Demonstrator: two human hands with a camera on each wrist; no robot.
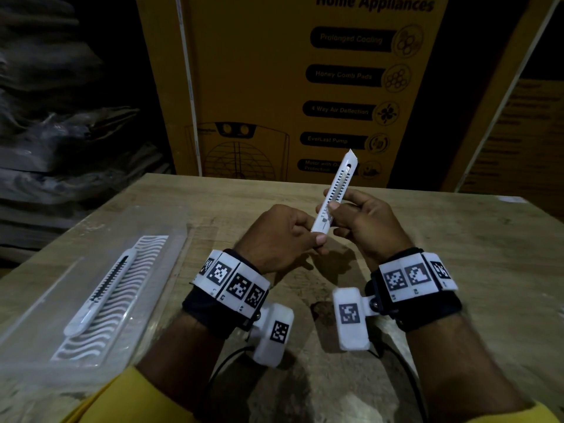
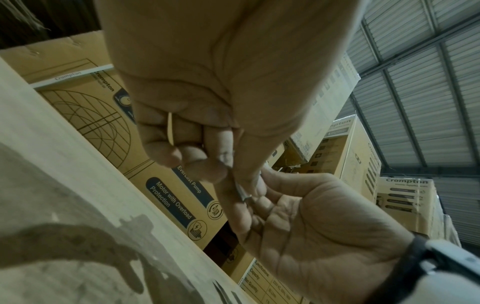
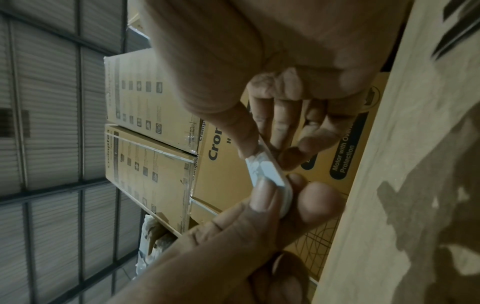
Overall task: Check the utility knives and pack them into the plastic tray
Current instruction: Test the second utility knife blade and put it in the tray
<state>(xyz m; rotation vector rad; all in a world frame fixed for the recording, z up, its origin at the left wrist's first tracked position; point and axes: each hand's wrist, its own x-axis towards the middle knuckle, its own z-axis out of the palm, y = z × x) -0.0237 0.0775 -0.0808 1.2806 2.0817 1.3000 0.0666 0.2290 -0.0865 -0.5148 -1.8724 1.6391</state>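
A wooden tabletop [image 1: 442, 270] is backed by a large yellow-brown cardboard carton [image 1: 274, 87] printed with "Home Appliances" and feature labels; more such cartons are stacked behind, as seen from the wrist views. Dark wrapped bundles [image 1: 61, 132] are piled at the far left. Nothing is placed between the hands and the tray.

Two utility knives are counted. One white utility knife [image 1: 100, 291] is laid lengthwise in the clear plastic tray [image 1: 171, 239], on a wavy-patterned insert, at the left of the tabletop. One tray is seen. The second utility knife [image 1: 334, 190] is held above the middle of the tabletop, tilted with its blade tip pointing up and away.

The butt end of the held knife is pinched by the left hand [image 1: 283, 236] between thumb and curled fingers. Its middle is gripped by the right hand [image 1: 366, 224], the thumb laid on the slotted face and the fingers curled behind. Both wrists are fitted with black bands carrying white marker blocks.
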